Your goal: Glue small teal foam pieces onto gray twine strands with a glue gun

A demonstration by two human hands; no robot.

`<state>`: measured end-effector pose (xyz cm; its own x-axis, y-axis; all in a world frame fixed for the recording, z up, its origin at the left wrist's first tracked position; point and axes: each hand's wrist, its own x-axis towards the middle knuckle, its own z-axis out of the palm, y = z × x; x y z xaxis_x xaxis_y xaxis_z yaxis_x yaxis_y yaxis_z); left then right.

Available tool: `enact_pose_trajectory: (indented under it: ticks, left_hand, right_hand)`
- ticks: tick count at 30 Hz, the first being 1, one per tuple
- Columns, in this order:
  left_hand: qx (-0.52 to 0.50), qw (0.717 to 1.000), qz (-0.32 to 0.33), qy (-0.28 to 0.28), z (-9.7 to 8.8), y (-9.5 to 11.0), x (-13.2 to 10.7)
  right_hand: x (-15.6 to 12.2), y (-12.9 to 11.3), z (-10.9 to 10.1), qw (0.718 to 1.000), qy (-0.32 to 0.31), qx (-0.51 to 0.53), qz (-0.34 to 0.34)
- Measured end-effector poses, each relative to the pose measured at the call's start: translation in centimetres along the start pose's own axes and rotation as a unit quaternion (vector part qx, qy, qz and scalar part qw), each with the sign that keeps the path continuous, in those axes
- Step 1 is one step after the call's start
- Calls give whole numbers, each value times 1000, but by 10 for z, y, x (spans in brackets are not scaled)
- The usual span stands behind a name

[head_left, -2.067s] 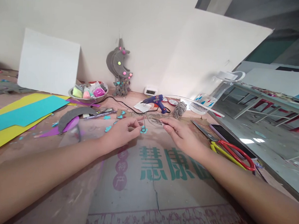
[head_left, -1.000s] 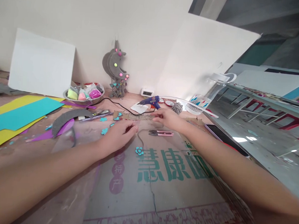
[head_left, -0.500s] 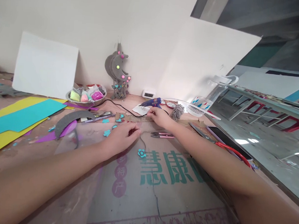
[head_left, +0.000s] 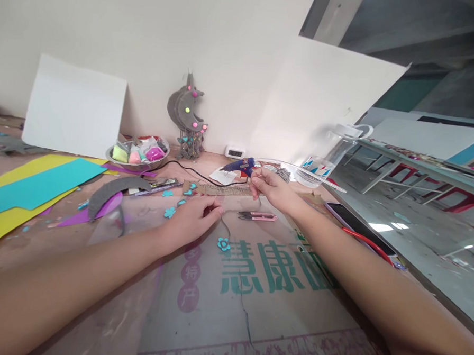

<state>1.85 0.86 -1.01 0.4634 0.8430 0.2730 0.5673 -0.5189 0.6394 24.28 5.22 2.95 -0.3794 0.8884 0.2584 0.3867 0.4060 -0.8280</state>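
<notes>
My left hand rests low over the plastic-covered table, thumb and fingertips pinched on a thin grey yarn. From that pinch the yarn runs down to a small turquoise flower lying on the printed sheet. My right hand is raised a little to the right, its fingers closed on yarn, a short bit of which shows just below the fingertips. Between and below the hands lie pink thread snips. Left of my left hand are loose turquoise flowers and small turquoise pieces.
Behind my right hand lie a blue glue gun and grey yarn ball. A clear jug stands back right; a phone and red-handled scissors lie right. A bowl of clay and coloured sheets are left.
My right hand has moved right and slightly up from beside the glue gun, now partly covering the yarn ball. My left hand and the flower have hardly moved.
</notes>
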Motion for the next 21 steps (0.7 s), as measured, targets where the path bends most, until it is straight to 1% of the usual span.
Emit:
enact_pose_trajectory:
  ticks: [2,4,6,8,10,13,15,17,19,21]
  left_hand:
    - [24,1000,11,11,-3,4,-2]
    - [67,996,46,26,-8,11,-7]
    - [106,989,97,23,-13,21,-13]
    - [108,988,112,2,-16,31,-18]
    - [82,992,93,-24,-18,38,-20]
    - [41,997,28,-58,-27,44,-20]
    - [34,994,-5,-101,-40,48,-19]
    - [48,987,-6,-156,-57,51,-17]
    - [82,982,-12,-167,-74,54,-15]
    - [121,979,-11,-160,-85,54,-10]
  right_hand:
    - [0,-1,-1,1000,3,-10,2]
    - [0,1,-2,1000,10,-2,16]
    - [1,2,-5,999,10,19,38]
    - [1,-2,-9,998,4,39,56]
    - [-2,-12,-14,997,-4,52,61]
    - [-11,-38,-22,997,-9,69,44]
    - [-19,-58,-28,996,-18,82,13]
    - [-27,-76,-33,996,-20,85,-23]
    - [-34,-91,-38,995,3,81,-57]
    - [-39,-100,-39,993,28,80,-79]
